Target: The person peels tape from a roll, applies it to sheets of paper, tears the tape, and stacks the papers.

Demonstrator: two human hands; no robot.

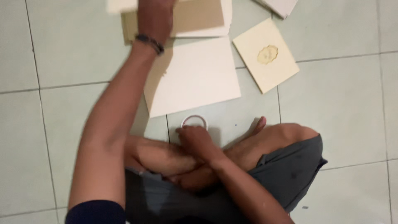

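The floor (331, 108) is made of large pale green tiles with thin dark joints, and it carries everything here; the person sits on it cross-legged, in grey shorts (286, 174).

The biggest thing near the hands is a large cream sheet (199, 76), flat and plain, lying in the middle of the floor with its near edge towards the knees. Beyond it, at the far edge of the view, there is a stack of boards (203, 16), brown on top with paler ones under it. The left hand (154, 16) reaches out onto this stack, palm down; its fingers are cut off by the edge of the view, so I cannot tell if it grips a board or only presses on it. The wrist has a dark bracelet (150, 42).

To the right of the large sheet lies a smaller square card (265, 56), pale yellow, with an oval emblem in its middle, turned at an angle.

The smallest thing is a white tape roll (194, 121), a thin ring lying flat just in front of the large sheet's near edge. The right hand (195, 139) is curled loosely, and its fingertips touch the ring's near side.
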